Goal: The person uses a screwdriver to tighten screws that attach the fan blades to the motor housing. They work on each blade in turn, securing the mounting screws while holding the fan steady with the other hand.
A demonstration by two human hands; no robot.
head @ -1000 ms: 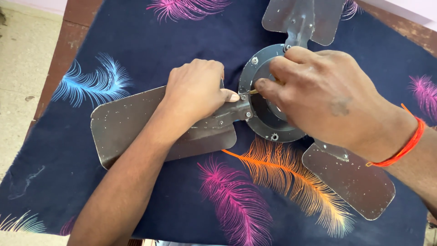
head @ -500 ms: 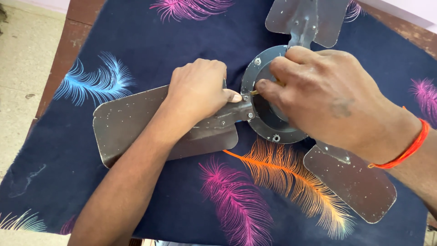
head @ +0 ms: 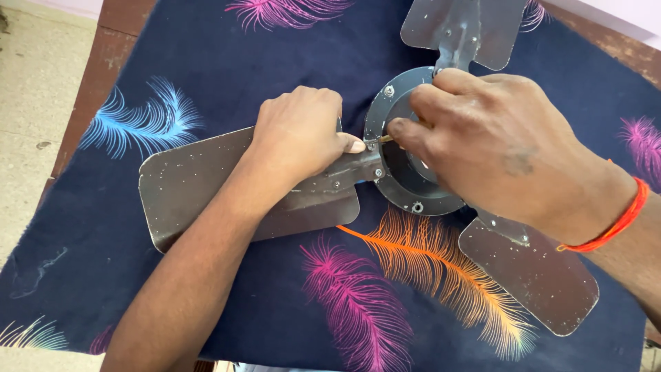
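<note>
A grey metal three-bladed fan assembly lies flat on a dark blue cloth [head: 227,62] printed with coloured feathers. My left hand [head: 299,134] presses down on the left blade [head: 193,186] near its root, thumb tip by the hub ring [head: 413,200]. My right hand [head: 496,148] is over the hub and pinches a small brass-coloured tool or screw [head: 380,140] at the ring's left edge. A second blade [head: 530,272] points to the lower right and a third blade [head: 461,27] points up. The hub's centre is mostly hidden under my right hand.
The cloth covers a brown wooden table [head: 103,48] whose edge shows at the left and top right. A pale stone floor [head: 34,89] lies to the left. An orange thread band [head: 613,224] circles my right wrist.
Hardly anything differs: both hands keep their grip, and the fan shifts only a few pixels in the view.
</note>
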